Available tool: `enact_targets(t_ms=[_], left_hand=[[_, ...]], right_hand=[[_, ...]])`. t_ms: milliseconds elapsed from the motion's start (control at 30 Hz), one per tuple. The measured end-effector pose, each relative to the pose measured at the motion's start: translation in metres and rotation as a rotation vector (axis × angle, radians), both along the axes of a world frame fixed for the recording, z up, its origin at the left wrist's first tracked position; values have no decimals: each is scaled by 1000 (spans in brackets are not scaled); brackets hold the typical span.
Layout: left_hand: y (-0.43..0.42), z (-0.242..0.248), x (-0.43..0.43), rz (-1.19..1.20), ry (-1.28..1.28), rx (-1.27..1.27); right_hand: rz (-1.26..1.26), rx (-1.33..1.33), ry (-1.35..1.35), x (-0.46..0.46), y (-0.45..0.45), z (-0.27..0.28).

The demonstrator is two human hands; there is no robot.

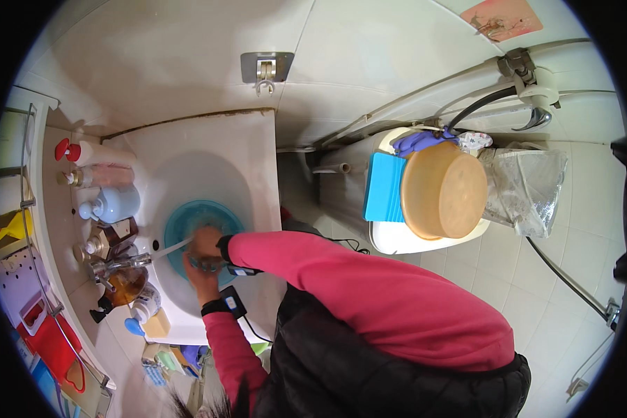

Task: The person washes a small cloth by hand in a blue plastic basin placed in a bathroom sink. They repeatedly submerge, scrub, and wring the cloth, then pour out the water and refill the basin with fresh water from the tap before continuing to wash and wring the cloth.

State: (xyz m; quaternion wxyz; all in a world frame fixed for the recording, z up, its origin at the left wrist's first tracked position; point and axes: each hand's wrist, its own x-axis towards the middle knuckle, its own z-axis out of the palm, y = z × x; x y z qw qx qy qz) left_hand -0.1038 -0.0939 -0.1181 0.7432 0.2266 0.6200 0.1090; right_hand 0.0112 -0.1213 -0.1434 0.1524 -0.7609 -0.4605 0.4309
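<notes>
Both of my hands are together over a teal plastic basin (175, 215), which stands in a white washbasin (243, 141). Water runs from the chrome tap (128, 263) in a slanting stream onto my hands. My right hand (207, 243) is blurred and lies over the middle of the basin. My left hand (202, 282) is just below it in the picture, fingers curved upward at the basin's edge. A small shiny patch shows between the hands; whether it is a held object or water I cannot tell. Each wrist wears a black strap with a small device.
Pump bottles, including a light blue bottle (117, 204) and an amber bottle (128, 287), line the washbasin's back ledge near a yellowish block (157, 324). Right of it, a washing machine (345, 193) bears an orange basin (444, 190), a blue plastic board (384, 188) and purple gloves (420, 142).
</notes>
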Motion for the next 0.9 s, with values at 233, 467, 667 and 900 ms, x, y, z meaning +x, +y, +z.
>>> enact_targets(t_ms=[233,467,667,900], left_hand=[[15,-22,-55,-183,-437,23],[4,-68,-62,-467,-412,433],[7,-26,-32,22,-322,-9],[8,16,-28,-263,-64,95]], right_hand=[[-332,527,53,-45,-22,78],[-105,454,-181,-26,-13,49],[-177,164,-363,1,-10,18],[-218,320,-377,4,-23,48]])
